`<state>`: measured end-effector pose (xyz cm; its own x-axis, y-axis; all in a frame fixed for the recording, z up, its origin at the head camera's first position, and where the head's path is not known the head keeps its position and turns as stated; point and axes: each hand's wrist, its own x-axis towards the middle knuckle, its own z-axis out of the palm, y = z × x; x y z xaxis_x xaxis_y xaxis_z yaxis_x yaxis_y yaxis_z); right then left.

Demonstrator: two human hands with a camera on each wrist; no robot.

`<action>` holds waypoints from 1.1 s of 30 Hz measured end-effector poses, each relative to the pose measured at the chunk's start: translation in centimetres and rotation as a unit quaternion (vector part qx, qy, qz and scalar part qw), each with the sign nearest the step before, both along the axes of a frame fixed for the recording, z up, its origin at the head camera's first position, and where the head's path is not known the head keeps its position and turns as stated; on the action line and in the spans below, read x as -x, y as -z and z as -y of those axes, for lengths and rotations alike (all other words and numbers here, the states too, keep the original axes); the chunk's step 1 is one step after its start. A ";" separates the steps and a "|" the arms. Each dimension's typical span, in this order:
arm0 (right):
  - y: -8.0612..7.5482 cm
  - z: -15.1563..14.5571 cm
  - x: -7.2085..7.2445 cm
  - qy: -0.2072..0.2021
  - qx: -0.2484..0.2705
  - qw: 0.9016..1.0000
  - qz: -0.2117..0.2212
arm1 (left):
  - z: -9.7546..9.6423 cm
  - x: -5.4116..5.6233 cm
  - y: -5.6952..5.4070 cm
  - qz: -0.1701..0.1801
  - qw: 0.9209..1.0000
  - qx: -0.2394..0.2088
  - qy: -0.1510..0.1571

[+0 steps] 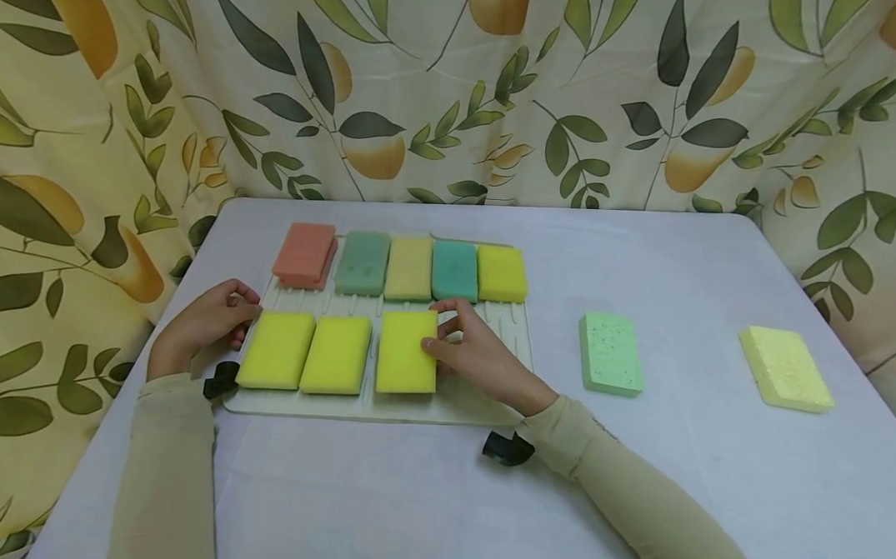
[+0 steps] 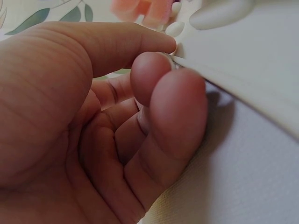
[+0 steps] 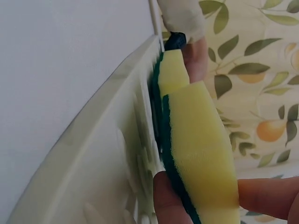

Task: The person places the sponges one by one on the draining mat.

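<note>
My right hand (image 1: 482, 352) pinches a yellow sponge (image 1: 405, 353) by its right side, thumb on top. The right wrist view shows a dark green scouring layer under that sponge (image 3: 201, 149), held close over the ridged white tray (image 3: 107, 154). Two more yellow sponges (image 1: 275, 349) lie side by side along the tray's front left. At the left rim of the tray (image 1: 465, 405), my left hand (image 1: 209, 323) is curled. Up close, its thumb and fingertips (image 2: 177, 109) pinch the tray's edge (image 2: 243, 95).
Along the tray's back stand a pink stack (image 1: 304, 255), a grey-green sponge (image 1: 363, 263), a tan one (image 1: 408, 268), a teal one (image 1: 454, 270) and a yellow one (image 1: 502, 273). A light green sponge (image 1: 612, 353) and a pale yellow sponge (image 1: 787, 368) lie on the white table at right.
</note>
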<state>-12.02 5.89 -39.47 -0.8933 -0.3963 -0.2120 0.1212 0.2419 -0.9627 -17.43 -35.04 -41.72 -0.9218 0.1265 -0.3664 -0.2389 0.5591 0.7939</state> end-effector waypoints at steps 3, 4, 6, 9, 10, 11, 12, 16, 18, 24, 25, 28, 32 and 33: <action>0.1 0.3 0.0 -0.001 0.000 1.000 -0.001 | 0.0 0.0 0.2 0.000 1.000 0.001 0.002; 0.2 0.4 0.0 -0.001 -0.001 1.000 -0.003 | 0.0 0.0 0.2 -0.001 1.000 0.003 0.002; 0.2 0.5 0.0 -0.001 -0.001 1.000 -0.004 | 0.0 0.1 0.2 -0.001 1.000 0.006 0.001; 0.3 0.8 0.0 0.001 0.005 1.000 -0.001 | -0.1 0.1 0.3 0.000 1.000 0.007 -0.001; 0.3 0.9 0.1 0.002 0.007 1.000 0.002 | -0.1 0.1 0.3 0.000 1.000 0.006 -0.001; 0.3 0.9 0.1 0.002 0.010 1.000 0.004 | -0.1 0.2 0.3 0.002 1.000 0.005 -0.001; 0.3 1.0 0.1 0.002 0.012 1.000 0.006 | 0.0 0.2 0.3 0.002 1.000 0.004 -0.001; 0.5 1.1 0.1 0.011 0.004 1.000 0.000 | 0.1 0.2 0.4 0.005 1.000 0.002 0.000; 0.6 1.1 0.1 0.014 -0.002 1.000 -0.005 | 0.2 0.2 0.4 0.007 1.000 0.001 -0.001; 0.9 1.1 0.1 0.014 -0.016 1.000 -0.016 | 0.1 0.2 0.0 0.007 1.000 0.002 0.000; 0.9 1.1 0.1 0.013 -0.017 1.000 -0.019 | 0.0 0.2 0.0 0.006 1.000 0.003 0.001; 1.0 1.2 0.2 0.012 -0.019 0.999 -0.026 | 0.1 0.2 -0.1 0.005 1.000 0.005 0.003; 1.0 1.3 0.1 0.013 -0.020 0.999 -0.030 | 0.0 0.1 -0.2 0.003 1.000 0.001 0.006; 1.0 1.3 0.1 0.014 -0.020 0.999 -0.030 | 0.0 0.1 -0.2 0.004 1.000 0.000 0.006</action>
<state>-12.13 4.60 -40.50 -0.9152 -0.3637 -0.1737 0.0711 0.2785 -0.9578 -17.56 -35.05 -41.53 -0.9177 0.1372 -0.3728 -0.2380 0.5616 0.7924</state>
